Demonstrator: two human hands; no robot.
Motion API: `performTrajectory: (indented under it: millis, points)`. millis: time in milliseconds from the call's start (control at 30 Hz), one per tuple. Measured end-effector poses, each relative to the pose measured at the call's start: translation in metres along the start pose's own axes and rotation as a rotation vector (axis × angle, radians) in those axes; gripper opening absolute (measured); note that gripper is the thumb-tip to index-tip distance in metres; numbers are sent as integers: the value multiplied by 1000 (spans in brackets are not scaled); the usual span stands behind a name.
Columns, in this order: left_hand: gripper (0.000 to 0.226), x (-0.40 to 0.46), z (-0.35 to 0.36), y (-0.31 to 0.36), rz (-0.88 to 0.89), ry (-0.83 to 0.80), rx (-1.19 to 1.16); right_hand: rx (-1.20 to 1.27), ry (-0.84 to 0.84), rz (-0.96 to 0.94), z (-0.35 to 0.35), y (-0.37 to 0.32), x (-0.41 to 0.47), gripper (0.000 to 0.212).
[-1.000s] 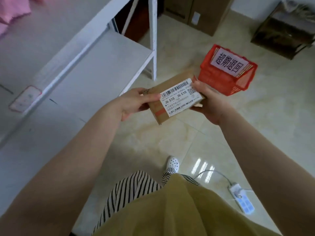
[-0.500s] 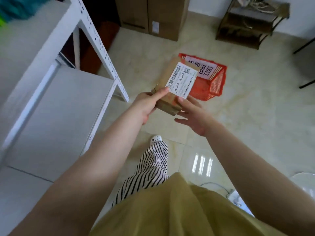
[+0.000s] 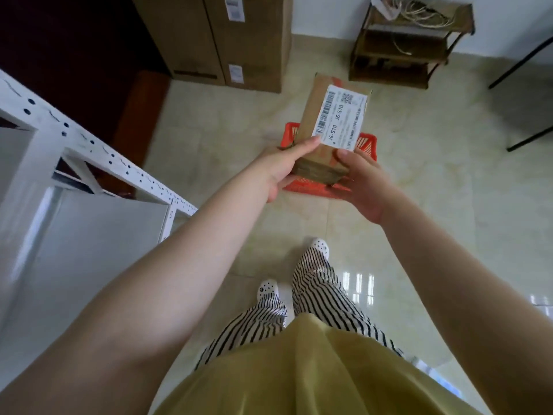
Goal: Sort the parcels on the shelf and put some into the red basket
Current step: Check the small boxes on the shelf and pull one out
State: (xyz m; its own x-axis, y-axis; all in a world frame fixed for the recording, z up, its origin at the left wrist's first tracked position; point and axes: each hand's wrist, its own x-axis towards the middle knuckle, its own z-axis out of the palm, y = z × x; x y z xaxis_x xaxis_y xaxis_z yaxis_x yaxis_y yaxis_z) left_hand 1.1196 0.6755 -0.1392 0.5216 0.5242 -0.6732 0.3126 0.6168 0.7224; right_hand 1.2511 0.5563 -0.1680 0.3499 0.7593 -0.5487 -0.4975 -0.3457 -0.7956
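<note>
Here we grip a flat brown cardboard parcel [image 3: 326, 127] with a white label at centre frame, left hand [image 3: 284, 166] and right hand [image 3: 363, 181] pinching its near end above the red plastic mesh basket [image 3: 311, 188].

labelled parcel [image 3: 330, 121] held by both hands, above red basket [image 3: 317, 187]

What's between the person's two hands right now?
In the head view, the near end of a brown parcel with a white J6-S10 label sits between the left hand and right hand; both grip it above the red basket.
</note>
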Motion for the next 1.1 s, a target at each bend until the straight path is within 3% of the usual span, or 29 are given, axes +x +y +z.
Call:
performTrajectory:
  millis: [233, 433, 567, 667, 800, 900, 933, 1033, 1100]
  points:
    - [24, 92, 43, 55, -71, 22, 30, -39, -18, 60, -52, -56, 90, 55]
    - [41, 175, 71, 100, -69, 51, -21, -67, -23, 73, -93, -106, 179, 67]
    - [27, 224, 79, 98, -91, 59, -30, -5, 1, 126, -106, -101, 224, 64]
    - [23, 269, 82, 85, -142, 93, 7, 39, 49, 171, -116, -78, 264, 55]
    - [35, 340, 73, 52, -197, 117, 109, 70, 100, 237, -137, -30, 327, 68]
    - [16, 403, 58, 5, -246, 112, 100, 90, 143, 291, -155, 24, 381, 66]
    - [18, 424, 52, -13, -262, 136, 101, 98, 153, 311, -161, 45, 400, 66]
    - [55, 489, 33, -74, -327, 202, 145, 121, 175, 374, -174, 118, 456, 64]
    - [50, 533, 20, -116, -324, 257, 239, 127, 196, 413, -182, 168, 494, 64]
